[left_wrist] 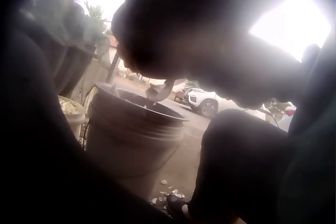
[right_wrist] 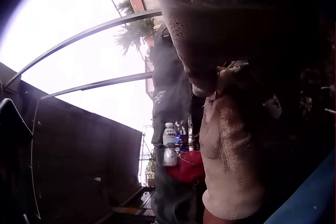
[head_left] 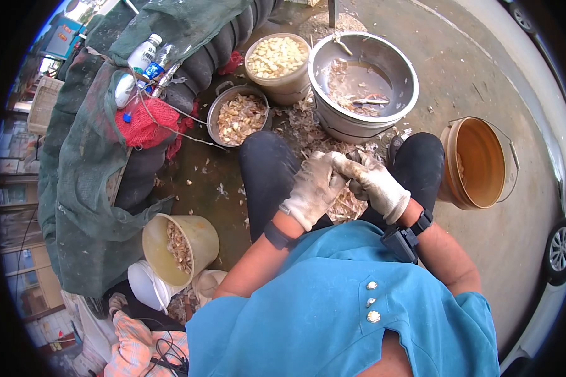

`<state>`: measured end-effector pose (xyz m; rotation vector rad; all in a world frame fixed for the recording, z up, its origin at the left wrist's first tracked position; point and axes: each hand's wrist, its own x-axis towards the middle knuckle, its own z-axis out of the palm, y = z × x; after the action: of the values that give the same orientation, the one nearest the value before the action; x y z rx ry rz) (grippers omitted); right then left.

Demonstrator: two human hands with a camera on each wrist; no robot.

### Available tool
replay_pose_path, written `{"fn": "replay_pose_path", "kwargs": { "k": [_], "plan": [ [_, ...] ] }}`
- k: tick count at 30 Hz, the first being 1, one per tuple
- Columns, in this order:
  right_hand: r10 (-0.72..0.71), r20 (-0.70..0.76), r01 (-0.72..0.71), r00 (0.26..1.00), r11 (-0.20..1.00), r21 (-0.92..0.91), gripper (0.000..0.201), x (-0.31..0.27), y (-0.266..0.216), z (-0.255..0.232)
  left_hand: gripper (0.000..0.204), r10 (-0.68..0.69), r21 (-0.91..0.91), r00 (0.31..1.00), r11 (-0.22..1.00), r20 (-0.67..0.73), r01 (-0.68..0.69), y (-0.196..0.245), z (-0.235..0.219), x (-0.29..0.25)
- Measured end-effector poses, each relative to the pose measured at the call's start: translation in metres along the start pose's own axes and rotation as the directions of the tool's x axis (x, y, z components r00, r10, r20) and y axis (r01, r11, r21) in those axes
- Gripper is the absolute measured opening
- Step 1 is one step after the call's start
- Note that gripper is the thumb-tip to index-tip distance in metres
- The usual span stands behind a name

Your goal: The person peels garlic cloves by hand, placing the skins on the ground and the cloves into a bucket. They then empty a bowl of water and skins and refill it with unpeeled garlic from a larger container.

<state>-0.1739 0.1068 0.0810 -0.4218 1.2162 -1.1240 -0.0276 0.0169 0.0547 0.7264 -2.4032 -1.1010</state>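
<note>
Both hands wear dirty whitish knit gloves and meet in front of the knees. The left hand (head_left: 314, 188) has its fingers curled around a small pale garlic piece (right_wrist: 229, 74) with papery skin, which shows between the gloves in the right wrist view. Against it lies the right hand (head_left: 378, 183), fingers bent and their tips darkened; its grip on the garlic is partly hidden. Loose garlic skins (head_left: 346, 207) lie beneath the hands. Beyond them stands a large bucket with a metal basin (head_left: 415, 94) on top, holding skins and murky water.
A tub of peeled cloves (head_left: 289, 91) and a pot of unpeeled cloves (head_left: 215, 129) stand ahead on the left. An orange-brown bucket (head_left: 449, 182) is at the right. A tilted cream bucket (head_left: 212, 235) lies left, near another person's plaid sleeve (head_left: 132, 342). Bottles (head_left: 143, 55) rest on green netting.
</note>
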Motion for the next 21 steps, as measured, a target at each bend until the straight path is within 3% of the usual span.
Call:
{"fn": "replay_pose_path", "kwargs": {
  "k": [5,6,7,8,10,14,18,20,21],
  "plan": [
    [0.07,0.082,-0.082,0.994,0.986,0.143,0.032,0.004,0.008,-0.008,0.026,0.109,-0.03,0.991,0.993,-0.081,-0.112,-0.023,0.01,-0.003],
    [0.08,0.084,-0.095,0.993,0.978,0.184,0.036,0.004,0.006,-0.008,0.026,-0.201,-0.523,0.975,0.824,0.091,0.219,-0.017,0.003,-0.003],
    [0.081,0.084,-0.095,0.993,0.978,0.184,0.036,0.005,0.006,-0.009,0.027,-0.361,-0.791,0.851,0.348,0.382,0.503,-0.013,-0.001,-0.003],
    [0.081,0.159,-0.116,0.984,0.966,0.231,0.038,0.006,0.005,-0.012,0.027,-0.362,-0.791,0.85,0.347,0.383,0.504,-0.015,-0.002,-0.003],
    [0.08,0.236,-0.146,0.968,0.95,0.277,0.041,0.007,0.004,-0.012,0.033,-0.244,-0.885,0.9,0.215,0.361,0.413,-0.023,-0.002,-0.004],
    [0.053,0.249,-0.147,0.967,0.914,0.378,0.046,0.008,0.005,-0.014,0.04,-0.191,-0.894,0.932,0.276,0.309,0.353,-0.024,-0.004,-0.004],
    [0.031,0.262,-0.145,0.965,0.891,0.43,0.044,0.01,0.005,-0.013,0.037,-0.255,-0.904,0.917,0.224,0.306,0.364,-0.016,-0.009,-0.001],
    [0.019,0.26,-0.135,0.965,0.891,0.434,0.043,0.011,0.006,-0.013,0.035,-0.313,-0.771,0.933,0.546,0.175,0.328,-0.012,-0.015,0.001],
    [0.007,0.239,-0.111,0.971,0.898,0.426,0.043,0.011,0.007,-0.013,0.035,-0.314,-0.771,0.933,0.545,0.176,0.329,-0.016,-0.015,0.0]
  ]
}}
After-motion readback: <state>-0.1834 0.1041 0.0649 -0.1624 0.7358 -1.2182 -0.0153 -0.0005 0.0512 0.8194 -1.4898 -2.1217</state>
